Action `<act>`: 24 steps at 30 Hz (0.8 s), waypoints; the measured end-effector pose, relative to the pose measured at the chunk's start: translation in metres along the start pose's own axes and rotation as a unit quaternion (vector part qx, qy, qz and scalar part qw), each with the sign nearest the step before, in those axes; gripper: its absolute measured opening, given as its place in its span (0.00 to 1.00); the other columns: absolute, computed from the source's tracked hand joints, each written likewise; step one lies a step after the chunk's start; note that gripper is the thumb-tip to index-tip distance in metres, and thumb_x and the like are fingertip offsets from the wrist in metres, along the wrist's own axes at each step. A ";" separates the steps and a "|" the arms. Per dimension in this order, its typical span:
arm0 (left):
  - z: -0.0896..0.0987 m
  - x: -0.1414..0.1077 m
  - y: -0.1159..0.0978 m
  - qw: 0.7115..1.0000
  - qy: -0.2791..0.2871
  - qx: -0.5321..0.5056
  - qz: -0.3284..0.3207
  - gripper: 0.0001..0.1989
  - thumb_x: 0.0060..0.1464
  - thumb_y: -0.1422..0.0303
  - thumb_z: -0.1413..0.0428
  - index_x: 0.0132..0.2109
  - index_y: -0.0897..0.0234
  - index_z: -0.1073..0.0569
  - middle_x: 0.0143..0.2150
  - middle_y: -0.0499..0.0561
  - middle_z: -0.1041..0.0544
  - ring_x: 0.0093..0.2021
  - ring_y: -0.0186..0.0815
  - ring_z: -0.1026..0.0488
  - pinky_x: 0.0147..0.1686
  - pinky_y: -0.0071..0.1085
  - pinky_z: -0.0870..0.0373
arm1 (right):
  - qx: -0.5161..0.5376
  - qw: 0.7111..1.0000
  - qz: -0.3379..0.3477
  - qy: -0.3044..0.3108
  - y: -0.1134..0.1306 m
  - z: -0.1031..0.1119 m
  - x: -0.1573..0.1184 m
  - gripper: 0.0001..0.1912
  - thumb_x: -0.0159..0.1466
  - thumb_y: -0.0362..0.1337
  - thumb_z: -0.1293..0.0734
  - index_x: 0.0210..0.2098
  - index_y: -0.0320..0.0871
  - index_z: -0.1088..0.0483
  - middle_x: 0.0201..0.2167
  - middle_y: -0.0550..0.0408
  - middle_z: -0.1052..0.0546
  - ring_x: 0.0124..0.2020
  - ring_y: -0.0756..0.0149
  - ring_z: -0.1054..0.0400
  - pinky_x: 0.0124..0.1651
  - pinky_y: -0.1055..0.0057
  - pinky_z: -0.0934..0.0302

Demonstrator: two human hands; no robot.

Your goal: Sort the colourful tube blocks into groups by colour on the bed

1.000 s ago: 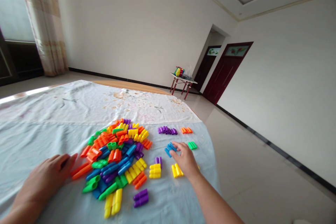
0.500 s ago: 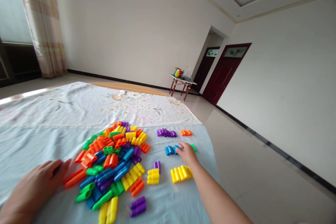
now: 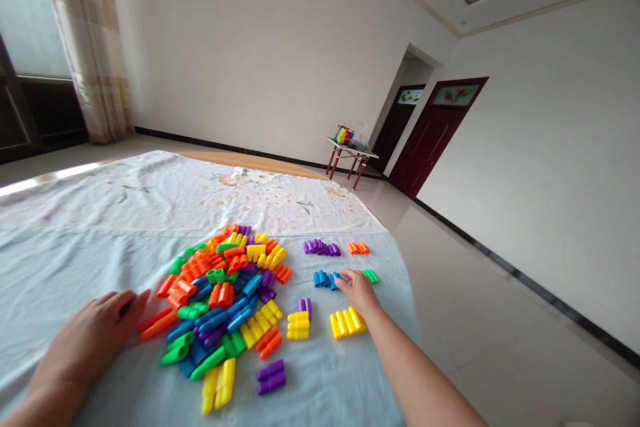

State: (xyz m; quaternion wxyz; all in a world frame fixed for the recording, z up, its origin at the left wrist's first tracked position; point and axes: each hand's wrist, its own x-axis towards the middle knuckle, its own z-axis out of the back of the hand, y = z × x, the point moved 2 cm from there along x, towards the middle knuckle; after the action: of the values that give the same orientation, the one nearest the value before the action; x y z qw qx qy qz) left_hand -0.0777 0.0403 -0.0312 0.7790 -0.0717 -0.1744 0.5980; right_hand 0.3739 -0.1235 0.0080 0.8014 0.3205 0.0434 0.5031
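My right hand has its thumb and fingertips closed on a blue bullet-shaped plastic block at the right end of a short blue row. Just beyond its knuckles lie green blocks, partly covered by the hand. Left of the pile of mixed blocks, my left hand rests on the cloth with its fingers loosely bent and apart. Its fingertips are close to an orange block; whether they touch cannot be made out. Nothing shows in that hand.
Around the right hand lie a purple row, orange blocks and a yellow row. Loose yellow and purple blocks sit between. The table's cloth curves away at the right. A small table stands far back.
The view has shifted slightly. Against the other rows, my right hand and the blue blocks sit a little further left, and more of the green blocks shows. My left hand stays beside the pile.
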 end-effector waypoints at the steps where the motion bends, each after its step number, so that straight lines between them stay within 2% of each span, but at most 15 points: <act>1: 0.003 -0.001 -0.003 1.000 0.012 0.003 -0.004 0.22 0.55 0.54 0.62 0.29 0.59 0.29 0.30 0.51 0.26 0.33 0.38 0.30 0.32 0.30 0.40 | 0.000 1.000 0.008 -0.005 0.005 0.003 -0.002 0.13 0.56 0.37 0.35 0.40 0.39 0.26 0.36 0.46 0.24 0.39 0.58 0.30 0.45 0.63 0.37; 3: 0.009 -0.003 -0.007 1.000 0.024 0.005 -0.009 0.22 0.56 0.54 0.62 0.30 0.60 0.29 0.32 0.52 0.26 0.34 0.38 0.30 0.35 0.31 0.39 | 0.003 0.999 0.030 -0.011 0.020 0.007 -0.009 0.15 0.58 0.38 0.36 0.43 0.40 0.27 0.40 0.45 0.25 0.43 0.57 0.32 0.49 0.61 0.39; 5: 0.014 -0.005 -0.012 1.000 0.025 0.004 -0.009 0.22 0.56 0.54 0.62 0.31 0.61 0.29 0.32 0.53 0.26 0.35 0.38 0.30 0.36 0.31 0.39 | 0.014 0.998 0.059 -0.003 0.039 0.009 -0.022 0.15 0.59 0.38 0.37 0.44 0.41 0.28 0.41 0.47 0.26 0.45 0.59 0.34 0.51 0.64 0.41; 7: 0.017 -0.007 -0.016 1.000 0.026 0.004 -0.005 0.23 0.56 0.54 0.63 0.30 0.61 0.29 0.32 0.53 0.26 0.35 0.39 0.30 0.36 0.31 0.39 | 0.035 0.994 0.101 0.028 0.059 0.006 -0.039 0.14 0.60 0.37 0.37 0.45 0.43 0.28 0.42 0.50 0.26 0.46 0.62 0.35 0.52 0.66 0.41; 10: 0.021 -0.008 -0.021 1.000 0.024 0.003 -0.006 0.23 0.56 0.54 0.63 0.31 0.61 0.29 0.33 0.53 0.26 0.36 0.38 0.30 0.36 0.30 0.39 | 0.065 0.982 0.151 0.091 0.080 -0.003 -0.066 0.17 0.57 0.36 0.33 0.47 0.45 0.29 0.42 0.52 0.27 0.47 0.62 0.36 0.54 0.65 0.43; 14: 0.024 -0.011 -0.024 1.000 0.023 0.004 -0.008 0.23 0.57 0.55 0.64 0.32 0.61 0.29 0.33 0.53 0.27 0.37 0.37 0.31 0.37 0.30 0.39 | 0.056 0.978 0.145 0.141 0.086 -0.014 -0.085 0.21 0.53 0.33 0.30 0.48 0.46 0.29 0.43 0.51 0.28 0.48 0.60 0.37 0.54 0.65 0.43; 17: 0.026 -0.013 -0.025 1.000 0.021 0.005 -0.011 0.23 0.57 0.55 0.65 0.33 0.62 0.30 0.33 0.53 0.28 0.38 0.39 0.32 0.38 0.31 0.39 | 0.055 0.980 0.125 0.145 0.086 -0.017 -0.091 0.19 0.55 0.32 0.31 0.46 0.45 0.28 0.41 0.51 0.28 0.46 0.61 0.36 0.52 0.67 0.42; 24: 0.029 -0.016 -0.029 1.000 0.016 -0.002 -0.024 0.24 0.58 0.54 0.66 0.33 0.63 0.30 0.33 0.53 0.29 0.38 0.38 0.32 0.38 0.30 0.40 | 0.038 0.982 0.107 0.149 0.093 -0.020 -0.102 0.12 0.57 0.40 0.33 0.41 0.45 0.26 0.36 0.51 0.27 0.42 0.59 0.35 0.48 0.64 0.40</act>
State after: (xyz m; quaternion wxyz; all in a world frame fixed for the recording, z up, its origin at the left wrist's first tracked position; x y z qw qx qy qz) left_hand -0.0655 0.0146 0.0020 0.7957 -0.0786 -0.1652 0.5774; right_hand 0.2440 -0.1723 0.0181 0.7145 0.2749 0.1466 0.6264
